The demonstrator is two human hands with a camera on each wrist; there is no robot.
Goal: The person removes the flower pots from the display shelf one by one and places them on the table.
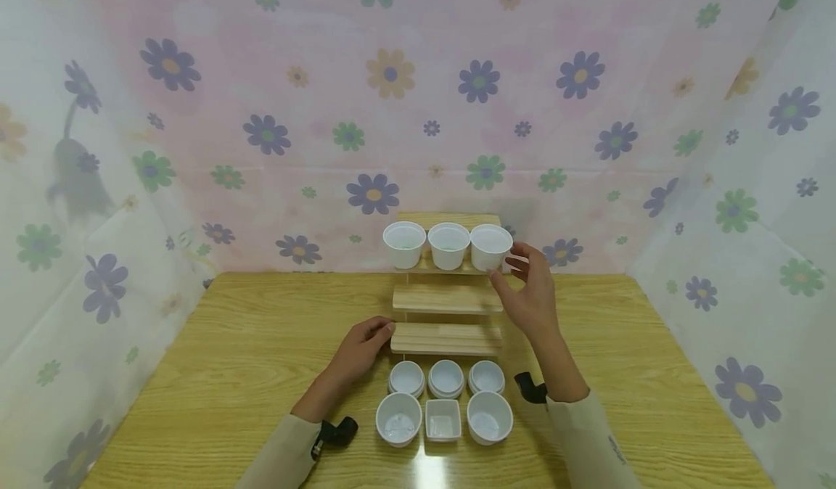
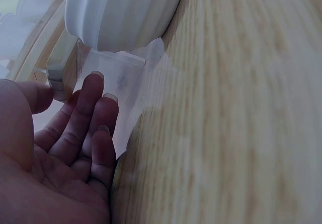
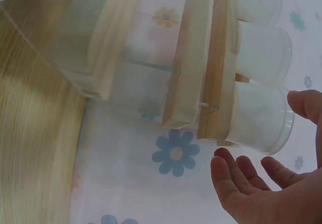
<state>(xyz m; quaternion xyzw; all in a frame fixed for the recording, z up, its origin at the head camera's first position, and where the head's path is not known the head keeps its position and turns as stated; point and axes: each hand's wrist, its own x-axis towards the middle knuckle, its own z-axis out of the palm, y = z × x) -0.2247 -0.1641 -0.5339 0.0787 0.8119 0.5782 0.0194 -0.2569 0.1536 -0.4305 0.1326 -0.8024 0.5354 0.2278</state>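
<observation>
A tiered stand of wooden steps (image 1: pixel 447 338) on clear side panels stands mid-table. On its top step sit three white plastic cups: a left cup (image 1: pixel 404 245), a middle cup (image 1: pixel 448 247) and a right cup (image 1: pixel 490 248). My right hand (image 1: pixel 532 293) is beside the right cup, thumb and fingers spread; in the right wrist view the thumb (image 3: pixel 303 104) is right at its rim, the other fingers below it. My left hand (image 1: pixel 359 347) is at the lowest step's left end, its thumb (image 2: pixel 40 97) against the wood and its loosely bent fingers beside the clear panel (image 2: pixel 118 68).
Before the stand, small white round dishes (image 1: pixel 446 378) form a row. Nearer me are two white bowls, left (image 1: pixel 399 418) and right (image 1: pixel 490 416), with a square white dish (image 1: pixel 443 420) between them. Flower-patterned cloth (image 1: pixel 392 133) walls the table (image 1: pixel 261 344) at the back and sides.
</observation>
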